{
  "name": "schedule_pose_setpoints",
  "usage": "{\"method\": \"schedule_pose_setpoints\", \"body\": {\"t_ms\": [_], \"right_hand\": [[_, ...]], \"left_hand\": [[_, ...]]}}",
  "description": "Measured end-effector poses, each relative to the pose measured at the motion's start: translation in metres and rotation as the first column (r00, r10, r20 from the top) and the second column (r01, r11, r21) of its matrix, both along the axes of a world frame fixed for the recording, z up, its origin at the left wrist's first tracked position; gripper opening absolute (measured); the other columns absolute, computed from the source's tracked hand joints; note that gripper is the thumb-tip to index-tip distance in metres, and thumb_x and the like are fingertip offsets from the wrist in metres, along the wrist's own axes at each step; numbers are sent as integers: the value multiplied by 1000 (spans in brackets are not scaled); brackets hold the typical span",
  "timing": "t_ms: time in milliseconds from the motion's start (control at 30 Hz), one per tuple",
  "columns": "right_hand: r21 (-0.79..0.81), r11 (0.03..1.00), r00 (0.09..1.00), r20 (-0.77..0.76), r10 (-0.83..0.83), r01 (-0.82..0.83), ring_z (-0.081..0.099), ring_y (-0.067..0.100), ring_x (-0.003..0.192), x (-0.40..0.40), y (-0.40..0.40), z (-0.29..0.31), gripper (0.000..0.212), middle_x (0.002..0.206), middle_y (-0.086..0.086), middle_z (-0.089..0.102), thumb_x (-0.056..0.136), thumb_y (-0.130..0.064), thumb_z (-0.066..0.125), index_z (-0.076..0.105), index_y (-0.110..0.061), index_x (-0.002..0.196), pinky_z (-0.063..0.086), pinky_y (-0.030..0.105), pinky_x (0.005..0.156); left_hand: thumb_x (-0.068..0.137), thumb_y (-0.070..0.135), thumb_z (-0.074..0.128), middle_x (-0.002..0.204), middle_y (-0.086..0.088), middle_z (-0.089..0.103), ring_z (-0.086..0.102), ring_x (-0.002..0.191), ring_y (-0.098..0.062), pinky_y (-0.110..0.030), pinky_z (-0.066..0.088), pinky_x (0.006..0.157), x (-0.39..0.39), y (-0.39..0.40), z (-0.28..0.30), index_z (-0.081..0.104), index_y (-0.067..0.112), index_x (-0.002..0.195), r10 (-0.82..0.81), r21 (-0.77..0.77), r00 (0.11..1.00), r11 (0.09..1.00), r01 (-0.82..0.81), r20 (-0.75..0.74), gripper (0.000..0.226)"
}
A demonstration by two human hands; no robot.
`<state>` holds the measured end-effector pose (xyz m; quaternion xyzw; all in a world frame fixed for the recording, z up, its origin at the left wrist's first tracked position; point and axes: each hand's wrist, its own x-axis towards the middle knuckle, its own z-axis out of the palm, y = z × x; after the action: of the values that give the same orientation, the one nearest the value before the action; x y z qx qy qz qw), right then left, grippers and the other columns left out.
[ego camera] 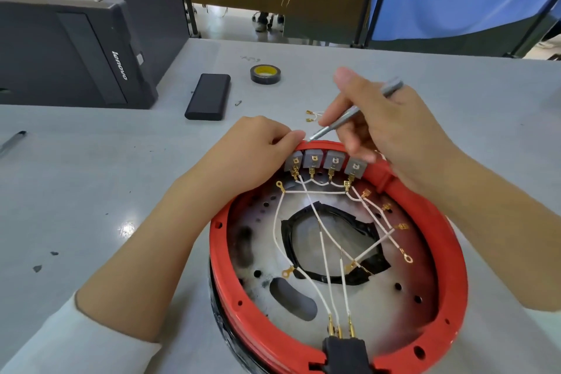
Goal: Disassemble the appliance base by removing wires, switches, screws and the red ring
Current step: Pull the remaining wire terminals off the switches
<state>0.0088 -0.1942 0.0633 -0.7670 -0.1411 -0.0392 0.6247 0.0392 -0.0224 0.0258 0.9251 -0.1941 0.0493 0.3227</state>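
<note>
**A:** What is the person working on?

**B:** The row of four grey switches (pixel 326 162) at twelve o'clock on the red ring (pixel 449 252). The right hand (pixel 391 133) holds a slim metal screwdriver (pixel 343 123) like a pen, and its tip meets the ring's outer edge just behind the leftmost switch. It looks like a prying or unscrewing step to free the switch bank.

**A:** How should it be done well?

**B:** Keep the tip low and seated, and lever gently. The plastic rim may chip, and a slip could send the tip into the left fingers (pixel 291 136) just beside it. The white wires (pixel 321 240) are plugged onto the switch tabs with brass connectors, so pulling those off first would probably let the switches lift out cleanly.

**A:** And the hands?

**B:** The left hand (pixel 258 146) comes in from eight o'clock with its forearm lying across the ring's left side. Its fingers are curled and pinch the rim at the leftmost switch, steadying it. The right hand reaches over from three o'clock, thumb raised, with the index and middle fingers wrapped narrowly round the screwdriver shaft.

**A:** Where does the base sit?

**B:** The appliance base (pixel 303 258) lies open side up on the grey table (pixel 91 191), close to the person. One freed bit of wire (pixel 312 116) lies beyond it at twelve o'clock, near a tape roll (pixel 265 74) and a black power bank (pixel 209 96).
</note>
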Motion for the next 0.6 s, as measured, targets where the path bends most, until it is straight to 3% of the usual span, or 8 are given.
{"method": "schedule_pose_setpoints", "body": {"t_ms": [100,267,600], "right_hand": [[-70,997,1000,1,-21,21,33,10,34,7,4,-11,45,36,-2,41,99,-34,47,65,-10,64,33,16,39],[-140,990,998,56,-26,33,34,7,32,10,5,-24,37,36,-4,41,98,-29,51,47,-11,67,31,13,38],[-280,958,986,163,-17,63,49,3,41,11,9,-32,33,42,-6,54,96,-31,54,44,-20,67,37,8,50]], "left_hand": [[96,41,45,40,3,29,31,42,-11,-22,27,44,1,1,-1,37,11,54,-1,-14,1000,1000,1,8,52],[96,42,45,39,3,29,29,41,-11,-22,26,43,2,1,-2,34,12,53,-6,-27,1000,1000,6,8,53],[96,41,44,37,4,31,30,39,-11,-20,26,40,1,2,-1,34,13,52,-2,-21,1000,1000,2,4,53]]}}
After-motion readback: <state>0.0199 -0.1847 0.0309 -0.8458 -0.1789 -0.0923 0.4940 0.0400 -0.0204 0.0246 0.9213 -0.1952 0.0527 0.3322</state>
